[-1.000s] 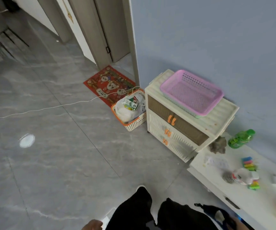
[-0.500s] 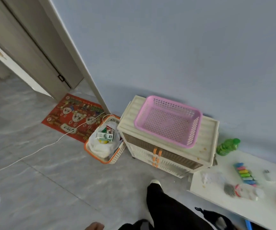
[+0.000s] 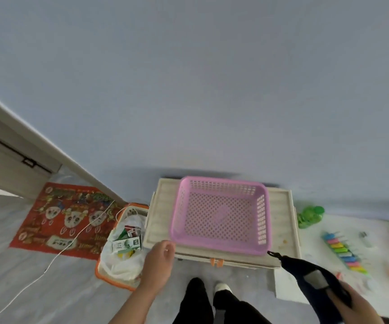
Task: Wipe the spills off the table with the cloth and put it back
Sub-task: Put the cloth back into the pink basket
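The person stands in front of a low cream drawer cabinet point(image 3: 160, 220) with a pink perforated basket point(image 3: 220, 213) on its top. The right hand point(image 3: 355, 305) grips a dark blue cloth point(image 3: 305, 270); the cloth reaches up from the fist toward the front right corner of the cabinet, and a small black loop at its tip lies close to the corner of the basket. The left hand point(image 3: 158, 260) is stretched toward the front left corner of the basket. It holds nothing, its fingers look loosely curled, and I cannot tell if it touches the rim.

The white bench point(image 3: 289, 284) is at the right. It carries a green bottle point(image 3: 310, 216), a row of coloured clips point(image 3: 343, 251) and some pale stains, which are blurred, so their extent is not clear.

I judge that the cloth is already in the hand and the wiping is not yet done, or that the cloth is about to be returned; the view alone does not decide between them. If stains remain, the next move calls for a turn to the right and the cloth pressed flat on the bench, working around the small things. If not, the cloth may go back to its place, perhaps the basket.
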### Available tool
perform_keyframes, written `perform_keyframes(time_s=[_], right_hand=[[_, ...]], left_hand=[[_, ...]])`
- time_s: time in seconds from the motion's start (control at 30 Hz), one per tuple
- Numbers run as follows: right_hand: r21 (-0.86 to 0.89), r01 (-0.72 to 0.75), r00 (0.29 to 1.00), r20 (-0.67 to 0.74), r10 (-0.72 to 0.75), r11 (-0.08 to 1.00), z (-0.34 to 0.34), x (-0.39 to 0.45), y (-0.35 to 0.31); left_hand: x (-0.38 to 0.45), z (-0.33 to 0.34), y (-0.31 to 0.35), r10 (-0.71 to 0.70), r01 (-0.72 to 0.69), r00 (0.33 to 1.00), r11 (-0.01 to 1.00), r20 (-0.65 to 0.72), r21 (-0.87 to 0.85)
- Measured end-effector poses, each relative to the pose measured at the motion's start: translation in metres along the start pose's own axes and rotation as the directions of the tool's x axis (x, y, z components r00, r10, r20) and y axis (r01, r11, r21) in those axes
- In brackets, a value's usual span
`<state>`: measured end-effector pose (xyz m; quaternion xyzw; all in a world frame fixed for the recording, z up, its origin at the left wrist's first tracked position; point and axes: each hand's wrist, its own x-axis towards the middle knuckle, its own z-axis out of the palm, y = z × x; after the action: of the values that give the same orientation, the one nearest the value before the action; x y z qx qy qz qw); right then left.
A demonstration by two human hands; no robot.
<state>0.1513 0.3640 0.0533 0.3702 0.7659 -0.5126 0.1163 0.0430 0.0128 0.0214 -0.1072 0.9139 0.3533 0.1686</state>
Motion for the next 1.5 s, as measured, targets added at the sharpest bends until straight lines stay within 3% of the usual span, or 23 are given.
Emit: perform_keyframes(time_s=[0.13,0.2,0.27,0.43,0.6,0.73,0.93,1.07,1.17,1.3,1.5], right_hand=[[-0.096,0.042,0.994,-0.093,-0.051,0.995,0.003,-0.006,-0.022],[0.111,0.063,0.983,-0.179,-0.042,0.992,0.001,-0.011,-0.047],[0.185,0.035,0.974,-0.225,0.008,0.982,0.003,-0.010,-0.068],[0.279,0.159,0.961,-0.262,-0.084,0.947,0.024,-0.006,-0.123],[0.202,0.246,0.952,-0.237,-0.196,0.948,0.052,0.018,-0.151],[0.035,0.258,0.945,-0.217,-0.245,0.965,0.098,0.056,-0.148],[-0.078,0.114,0.990,-0.075,-0.120,0.990,0.180,0.103,-0.111],[-0.170,0.153,0.986,0.092,-0.139,0.973,0.219,0.113,-0.098],[-0.382,0.277,0.953,0.229,-0.200,0.882,0.240,0.117,-0.089],[-0.658,0.416,0.897,0.410,-0.165,0.627,0.250,0.119,-0.085],[-0.789,0.484,0.875,0.423,-0.235,0.378,0.246,0.112,-0.082]], left_hand=[[0.056,0.002,0.025,0.236,-0.238,0.971,0.956,0.036,0.172],[0.077,0.003,0.029,0.305,-0.320,0.948,0.900,0.095,0.295],[0.091,0.005,0.029,0.321,-0.352,0.936,0.864,0.144,0.361],[0.105,0.011,0.013,0.324,-0.396,0.915,0.837,0.242,0.378],[0.109,0.012,-0.002,0.359,-0.437,0.889,0.852,0.285,0.289],[0.113,0.014,-0.008,0.376,-0.437,0.889,0.866,0.261,0.242],[0.114,0.021,-0.016,0.380,-0.429,0.896,0.873,0.228,0.233],[0.114,0.023,-0.017,0.398,-0.437,0.896,0.870,0.199,0.228],[0.112,0.025,-0.015,0.399,-0.425,0.903,0.883,0.160,0.198],[0.111,0.027,-0.017,0.395,-0.420,0.906,0.884,0.149,0.207],[0.111,0.028,-0.014,0.368,-0.393,0.918,0.890,0.148,0.229]])
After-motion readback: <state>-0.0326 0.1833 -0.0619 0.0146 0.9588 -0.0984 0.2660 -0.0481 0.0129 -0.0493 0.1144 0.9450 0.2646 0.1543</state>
